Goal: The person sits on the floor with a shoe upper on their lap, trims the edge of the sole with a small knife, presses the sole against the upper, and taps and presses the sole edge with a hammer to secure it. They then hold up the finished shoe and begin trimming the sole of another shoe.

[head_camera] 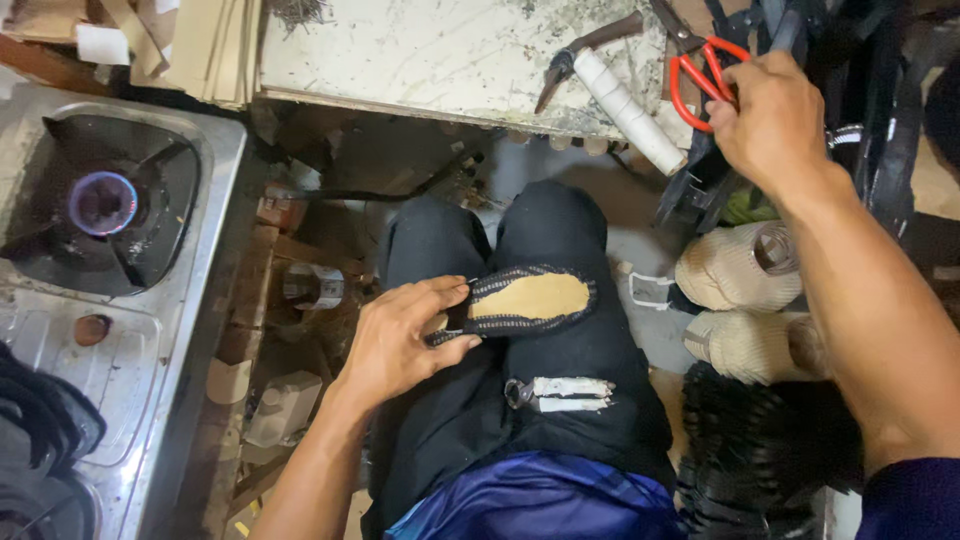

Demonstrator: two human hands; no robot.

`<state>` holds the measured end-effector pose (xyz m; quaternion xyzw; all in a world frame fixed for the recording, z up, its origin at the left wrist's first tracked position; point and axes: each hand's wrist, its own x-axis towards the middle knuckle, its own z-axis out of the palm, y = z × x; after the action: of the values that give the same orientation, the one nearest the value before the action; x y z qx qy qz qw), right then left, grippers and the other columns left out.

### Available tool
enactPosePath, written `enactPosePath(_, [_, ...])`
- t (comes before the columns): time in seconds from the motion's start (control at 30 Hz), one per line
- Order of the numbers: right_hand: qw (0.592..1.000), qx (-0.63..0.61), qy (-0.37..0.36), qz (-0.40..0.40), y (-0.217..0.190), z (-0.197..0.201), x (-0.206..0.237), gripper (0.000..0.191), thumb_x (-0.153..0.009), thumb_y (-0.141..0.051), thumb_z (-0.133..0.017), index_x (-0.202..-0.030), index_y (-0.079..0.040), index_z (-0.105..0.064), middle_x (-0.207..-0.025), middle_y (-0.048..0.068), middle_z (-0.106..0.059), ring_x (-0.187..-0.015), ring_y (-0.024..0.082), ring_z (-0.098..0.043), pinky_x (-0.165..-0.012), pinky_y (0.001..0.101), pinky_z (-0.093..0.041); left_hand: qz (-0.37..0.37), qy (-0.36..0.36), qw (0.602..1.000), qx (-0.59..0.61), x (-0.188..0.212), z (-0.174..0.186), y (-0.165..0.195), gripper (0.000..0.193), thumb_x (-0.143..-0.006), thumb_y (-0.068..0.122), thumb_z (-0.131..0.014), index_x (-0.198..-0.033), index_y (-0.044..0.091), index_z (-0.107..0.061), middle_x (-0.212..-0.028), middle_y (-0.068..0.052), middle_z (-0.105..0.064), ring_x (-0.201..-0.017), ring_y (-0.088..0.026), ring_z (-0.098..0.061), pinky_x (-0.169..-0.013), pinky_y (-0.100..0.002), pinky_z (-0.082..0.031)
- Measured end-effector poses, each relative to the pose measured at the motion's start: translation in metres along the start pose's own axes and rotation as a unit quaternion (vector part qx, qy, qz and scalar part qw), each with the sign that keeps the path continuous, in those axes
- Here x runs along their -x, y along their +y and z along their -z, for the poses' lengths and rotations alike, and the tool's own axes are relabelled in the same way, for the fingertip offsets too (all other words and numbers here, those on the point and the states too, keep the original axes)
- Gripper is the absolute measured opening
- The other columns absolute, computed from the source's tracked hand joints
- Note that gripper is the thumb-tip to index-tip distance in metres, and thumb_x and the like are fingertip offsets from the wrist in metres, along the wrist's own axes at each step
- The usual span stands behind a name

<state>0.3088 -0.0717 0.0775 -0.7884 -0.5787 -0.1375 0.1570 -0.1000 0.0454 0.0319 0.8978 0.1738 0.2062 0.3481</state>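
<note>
Your left hand (395, 340) pinches the near-left end of the tan sole piece (525, 300) lying across your knees. Far right, your right hand (770, 120) closes on the red-handled scissors (700, 75) at the surface (420, 50) edge, well apart from the sole.

No screens or signs in view. Flattened cardboard packaging (205, 45), tan, stacked on edge, far up-left of the left hand (400, 340). Small white paper label (103, 44), rectangular, just left of that stack. Markings too small to tell.
</note>
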Motion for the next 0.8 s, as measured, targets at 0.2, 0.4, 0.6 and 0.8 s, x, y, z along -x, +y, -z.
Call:
enactPosePath(0.2, [0.991,-0.015,-0.126,-0.053,0.023,-0.014,-0.035,0.050,-0.081,-0.020,-0.088,-0.124,0.001,-0.072,-0.094,0.021,-0.073,-0.082,0.040,-0.070,-0.077,0.0494,-0.055,-0.024,0.001,1.000,0.017,0.002,0.002,-0.005,0.051,-0.070,0.025,-0.089,-0.112,0.004,-0.070,-0.124,-0.010,-0.074,-0.102,-0.032,-0.072,-0.085,-0.040,-0.058])
enactPosePath(0.4, [0.862,-0.416,-0.137,-0.254,0.019,-0.013,-0.051,0.043,-0.091,-0.018,-0.075,-0.128,0.001,-0.064,-0.099,0.010,-0.073,-0.076,0.016,-0.068,-0.061,0.0293,-0.047,-0.031,-0.008,0.999,0.027,0.007,0.007,-0.018,0.053,-0.071,0.030,-0.089,-0.115,0.004,-0.071,-0.125,-0.009,-0.072,-0.100,-0.030,-0.071,-0.086,-0.042,-0.056])
enactPosePath(0.6, [0.699,-0.676,-0.112,-0.205,-0.016,-0.011,0.021,0.043,-0.081,-0.017,-0.082,-0.118,-0.005,-0.062,-0.092,0.003,-0.065,-0.077,0.011,-0.067,-0.070,0.0219,-0.056,-0.057,-0.006,0.997,0.045,0.012,0.013,-0.029,0.052,-0.072,0.027,-0.087,-0.116,0.004,-0.071,-0.131,-0.010,-0.070,-0.109,-0.029,-0.070,-0.092,-0.040,-0.055])
enactPosePath(0.8, [0.654,-0.501,-0.566,-0.038,-0.061,-0.021,0.100,0.022,-0.091,-0.031,-0.072,-0.098,-0.010,-0.075,-0.082,0.003,-0.081,-0.075,0.015,-0.080,-0.063,0.0332,-0.066,-0.063,-0.025,0.997,0.041,0.013,0.009,-0.036,0.050,-0.073,0.027,-0.087,-0.116,0.007,-0.072,-0.132,-0.006,-0.070,-0.110,-0.027,-0.070,-0.093,-0.040,-0.053])
